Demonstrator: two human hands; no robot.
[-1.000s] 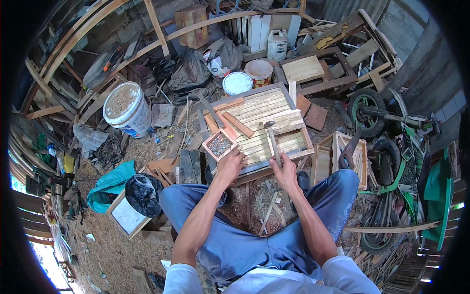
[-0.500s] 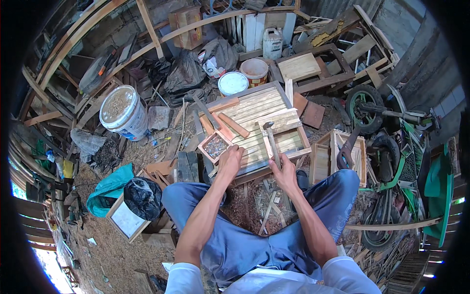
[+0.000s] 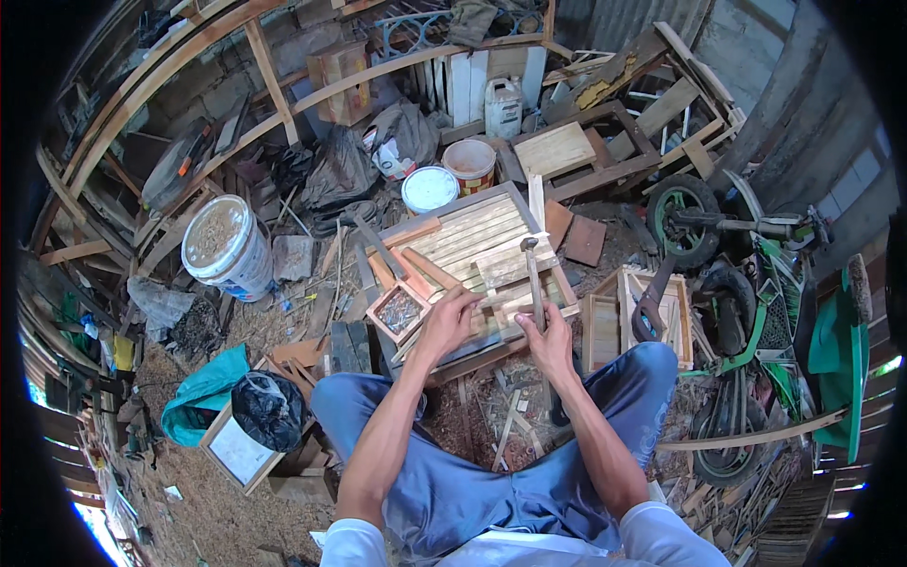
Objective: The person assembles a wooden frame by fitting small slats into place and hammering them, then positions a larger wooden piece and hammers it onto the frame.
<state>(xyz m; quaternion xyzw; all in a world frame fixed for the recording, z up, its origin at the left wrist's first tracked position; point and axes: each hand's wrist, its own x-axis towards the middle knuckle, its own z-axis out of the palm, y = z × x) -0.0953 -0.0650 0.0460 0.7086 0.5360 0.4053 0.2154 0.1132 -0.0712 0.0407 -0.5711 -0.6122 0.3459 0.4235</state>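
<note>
Cluttered workshop yard, dirt floor point(image 3: 189, 472) strewn with wood scraps and shavings. Green bike-like machine point(image 3: 756, 283) lies at the right, wheel up. Curved timber frame point(image 3: 189, 85) arcs across the upper left, stacked boards and pallets behind. Person sits low, blue trousers, knees apart, forearms entering from the lower edge.

Slatted wooden panel point(image 3: 472, 246) lies on the ground just ahead of the knees, pale slats side by side inside a darker frame. White bucket point(image 3: 227, 248) with sawdust-coloured fill stands well to the left of it. Open wooden crate point(image 3: 614, 326) sits just right of the panel. Black bag point(image 3: 269, 408) rests in a small box near the left knee, teal cloth point(image 3: 203, 402) beside it. White lid point(image 3: 428, 189) and orange-rimmed tub point(image 3: 470, 163) stand behind the panel, white jerrycan point(image 3: 503, 106) farther back.

Small wooden tray point(image 3: 400, 312) with dark small bits, probably nails, sits at the panel's left corner, touching it.

Right hand point(image 3: 548, 342) has its grip closed around a hammer point(image 3: 533, 283) handle; the hammer is upright-ish, head raised above the near slats. Left hand point(image 3: 449, 321) rests on the panel's near edge, fingers point(image 3: 465, 300) curled down onto a slat; whether it pinches anything, cannot tell.
</note>
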